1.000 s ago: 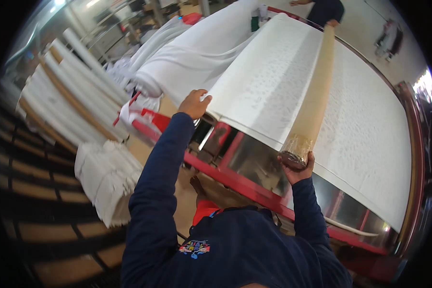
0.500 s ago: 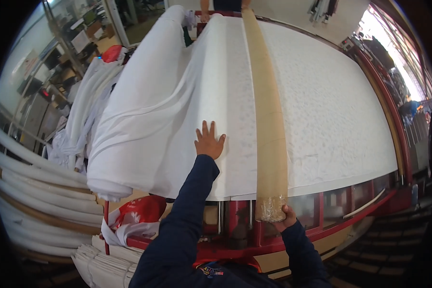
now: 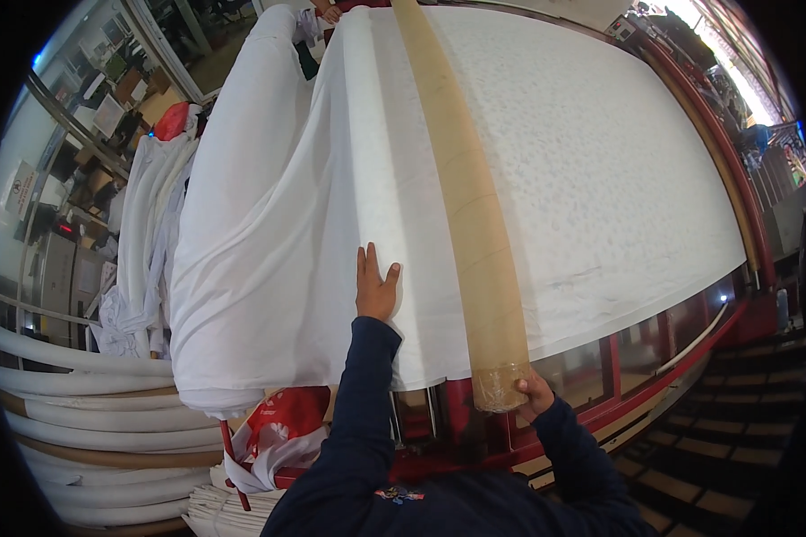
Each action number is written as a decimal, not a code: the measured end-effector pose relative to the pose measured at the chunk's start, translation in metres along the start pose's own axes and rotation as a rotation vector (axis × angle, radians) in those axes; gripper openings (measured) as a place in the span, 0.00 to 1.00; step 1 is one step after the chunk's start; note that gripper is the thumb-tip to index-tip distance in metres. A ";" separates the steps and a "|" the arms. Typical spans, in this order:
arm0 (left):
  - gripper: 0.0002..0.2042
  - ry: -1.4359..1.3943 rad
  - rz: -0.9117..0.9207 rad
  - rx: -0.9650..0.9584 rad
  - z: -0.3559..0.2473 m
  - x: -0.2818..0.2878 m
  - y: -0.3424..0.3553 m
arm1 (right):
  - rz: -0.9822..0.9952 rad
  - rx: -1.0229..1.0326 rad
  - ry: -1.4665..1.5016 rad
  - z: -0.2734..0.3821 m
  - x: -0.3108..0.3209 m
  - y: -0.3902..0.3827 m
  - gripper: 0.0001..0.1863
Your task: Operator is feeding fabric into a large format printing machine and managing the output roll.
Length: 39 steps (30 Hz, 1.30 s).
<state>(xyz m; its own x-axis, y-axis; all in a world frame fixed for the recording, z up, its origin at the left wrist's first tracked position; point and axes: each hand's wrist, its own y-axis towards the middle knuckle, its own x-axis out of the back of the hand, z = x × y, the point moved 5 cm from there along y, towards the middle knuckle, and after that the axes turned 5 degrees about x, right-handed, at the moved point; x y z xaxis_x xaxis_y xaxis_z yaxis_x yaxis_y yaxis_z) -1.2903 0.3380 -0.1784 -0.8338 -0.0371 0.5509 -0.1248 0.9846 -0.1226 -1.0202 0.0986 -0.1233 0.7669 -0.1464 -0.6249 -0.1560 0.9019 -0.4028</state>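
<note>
My left hand [image 3: 378, 285] lies on a long white roll [image 3: 381, 197] covered with thin white cloth, its fingers stretched out and holding nothing. To the right of it, a long brown cardboard tube [image 3: 475, 215] runs from near to far across the white sheet. My right hand [image 3: 535, 396] grips the near end of this tube, where clear plastic film [image 3: 500, 387] is wrapped around it; part of the fingers is hidden. Loose white cloth [image 3: 300, 206] drapes from the white roll to a thick cloth roll [image 3: 228, 179] on the left.
A wide white sheet [image 3: 609, 170] covers the red-framed machine [image 3: 721, 152]. Another person's hand [image 3: 329, 12] shows at the far end. Several white rolls [image 3: 107, 416] are stacked at the lower left, near a red and white bag [image 3: 287, 421]. White cloth [image 3: 148, 242] hangs behind them.
The whole view has shifted and turned a little. My left hand's fingers are less spread, and it still lies on the white roll. My right hand still holds the tube's near end.
</note>
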 end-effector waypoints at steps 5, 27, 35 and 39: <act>0.33 0.000 -0.013 -0.052 -0.002 -0.001 0.000 | -0.030 -0.017 0.009 -0.002 0.007 0.011 0.45; 0.34 -0.212 0.032 -0.033 0.004 -0.003 0.004 | -0.220 0.012 -0.274 0.017 -0.007 0.028 0.40; 0.35 0.130 -0.008 -0.069 -0.014 -0.006 0.000 | -0.329 0.106 -0.546 0.012 0.010 0.031 0.46; 0.36 0.053 0.008 -0.054 -0.016 -0.005 -0.002 | -0.376 0.144 -0.771 0.017 -0.003 0.028 0.47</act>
<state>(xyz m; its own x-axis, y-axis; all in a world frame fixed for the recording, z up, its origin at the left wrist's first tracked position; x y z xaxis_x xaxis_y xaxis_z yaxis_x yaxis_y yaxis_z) -1.2772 0.3384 -0.1677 -0.8048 -0.0214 0.5931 -0.0876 0.9927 -0.0830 -1.0167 0.1308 -0.1213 0.9676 -0.1756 0.1813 0.2326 0.8992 -0.3705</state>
